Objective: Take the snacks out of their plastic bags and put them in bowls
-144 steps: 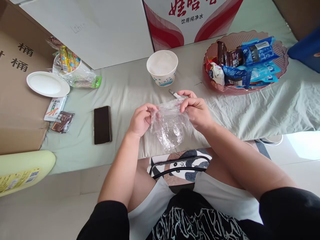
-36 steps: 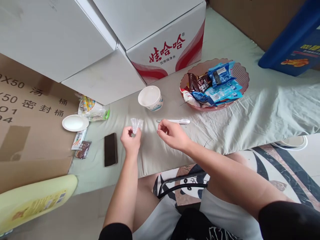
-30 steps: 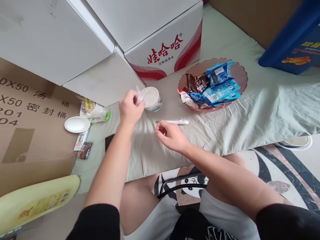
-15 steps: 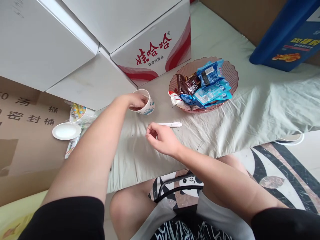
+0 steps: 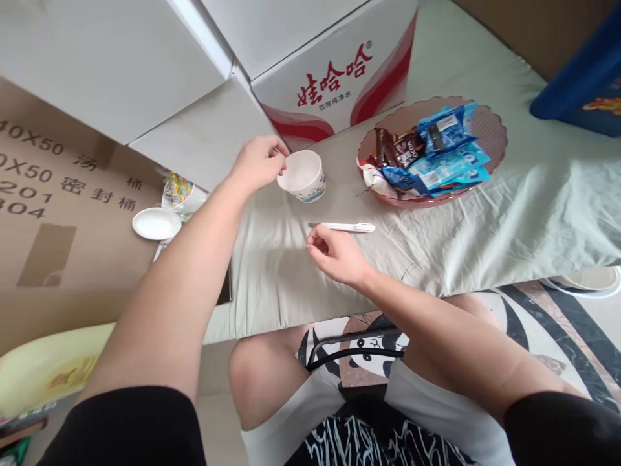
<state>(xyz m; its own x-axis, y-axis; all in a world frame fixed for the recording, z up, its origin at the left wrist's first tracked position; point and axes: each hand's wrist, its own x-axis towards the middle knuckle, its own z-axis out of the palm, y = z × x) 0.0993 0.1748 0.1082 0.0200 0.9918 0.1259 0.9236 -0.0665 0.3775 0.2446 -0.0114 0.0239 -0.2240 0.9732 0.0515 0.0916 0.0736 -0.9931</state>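
My left hand (image 5: 264, 162) is just outside the left rim of a white paper cup (image 5: 313, 188) with a blue-green print. Its fingers are bent and drawn together, and whatever may be in them is hidden. The cup stands upright on the cloth, and only its pale inside wall shows. My right hand (image 5: 334, 254) is curled into a loose fist above the cloth, with its fingertips turned inward. Whether that fist holds anything small is hidden. Just beyond the knuckles lies a white-handled knife (image 5: 356, 228).
A pink scalloped bowl (image 5: 497, 139) of wrapped snacks (image 5: 449, 139) stands right of the cup. Behind are a white-and-red carton (image 5: 334, 90) and a blue container (image 5: 582, 97). At left are a white lid (image 5: 156, 223), a bag of colourful packets (image 5: 179, 191) and a brown carton (image 5: 92, 246).
My left hand has come up out of the cup to its left side. My right hand keeps its curled shape near the knife. The whole view has shifted, moving most things rightward and slightly up.
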